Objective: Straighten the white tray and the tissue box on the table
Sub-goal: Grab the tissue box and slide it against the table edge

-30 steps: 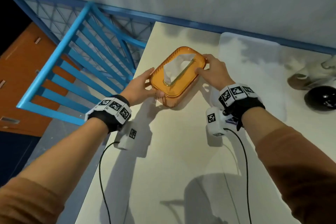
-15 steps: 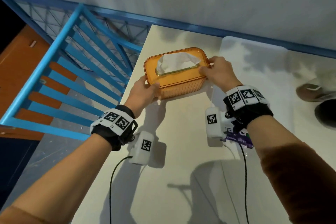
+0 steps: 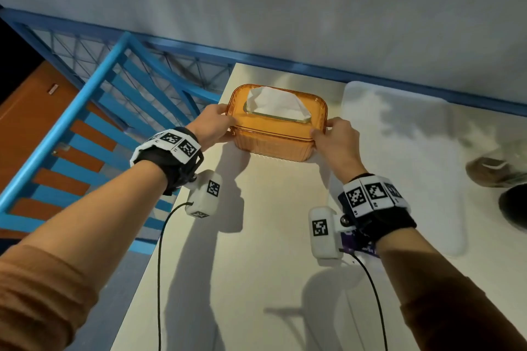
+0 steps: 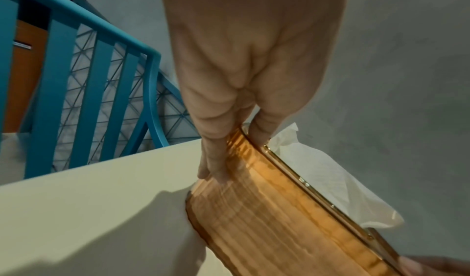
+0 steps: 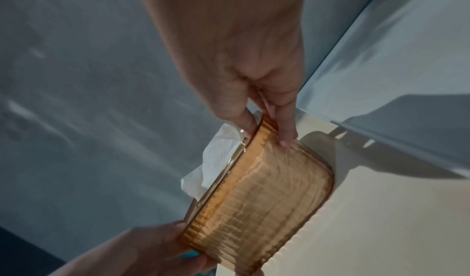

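The orange see-through tissue box sits near the table's far left corner, its long side roughly parallel to the wall, a white tissue sticking out of its top. My left hand grips its left end, thumb on the lid and fingers down the side. My right hand grips its right end the same way. The white tray lies flat just right of the box, reaching back to the wall.
The cream table ends on the left beside a blue slatted chair back. A blue ledge runs along the grey wall behind. A blurred brown-and-white object and a dark round one sit at the right edge.
Both hands have turned the tissue box from a diagonal lie to roughly parallel with the wall and shifted it back toward the far left corner. The view has tilted.
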### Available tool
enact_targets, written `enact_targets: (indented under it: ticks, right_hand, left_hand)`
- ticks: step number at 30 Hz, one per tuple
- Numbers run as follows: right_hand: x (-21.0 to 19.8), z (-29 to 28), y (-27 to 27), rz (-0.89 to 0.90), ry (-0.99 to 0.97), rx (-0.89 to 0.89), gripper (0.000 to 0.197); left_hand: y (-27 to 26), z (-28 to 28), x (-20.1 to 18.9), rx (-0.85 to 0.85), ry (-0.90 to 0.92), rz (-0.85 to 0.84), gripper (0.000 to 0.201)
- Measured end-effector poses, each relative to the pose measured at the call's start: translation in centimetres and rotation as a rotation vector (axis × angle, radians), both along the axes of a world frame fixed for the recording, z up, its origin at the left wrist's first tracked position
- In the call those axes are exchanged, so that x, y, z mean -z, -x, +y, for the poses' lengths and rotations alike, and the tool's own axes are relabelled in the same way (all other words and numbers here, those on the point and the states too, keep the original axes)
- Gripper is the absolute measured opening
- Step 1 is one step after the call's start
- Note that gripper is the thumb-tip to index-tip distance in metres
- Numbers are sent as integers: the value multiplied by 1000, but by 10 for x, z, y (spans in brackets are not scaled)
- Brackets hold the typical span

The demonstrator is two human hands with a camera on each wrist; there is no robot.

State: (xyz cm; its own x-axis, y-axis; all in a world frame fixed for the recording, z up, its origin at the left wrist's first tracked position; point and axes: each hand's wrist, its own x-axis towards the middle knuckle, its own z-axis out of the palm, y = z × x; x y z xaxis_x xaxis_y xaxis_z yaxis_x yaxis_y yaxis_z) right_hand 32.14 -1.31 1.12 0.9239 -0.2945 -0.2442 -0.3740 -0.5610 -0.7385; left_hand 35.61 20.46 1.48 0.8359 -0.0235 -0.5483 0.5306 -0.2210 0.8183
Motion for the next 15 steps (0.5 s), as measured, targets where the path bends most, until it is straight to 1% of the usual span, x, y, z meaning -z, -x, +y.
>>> enact_targets:
  ticks: [3, 7, 12, 15]
  right_hand:
    - [-1, -1, -19, -8, -2, 13, 29]
    - [-1, -6, -45, -15, -11, 47, 30]
    - [4, -11, -75, -9, 10, 61, 24]
    - [8, -15, -91, -14, 28, 44, 16]
  left_hand:
    - [-18, -3, 0, -12, -3, -19, 37]
    - [-38, -7, 1, -39, 7, -30, 39]
    - [-60, -14, 3, -69, 20, -50, 42]
    - [-72, -18, 3, -72, 8, -59, 37]
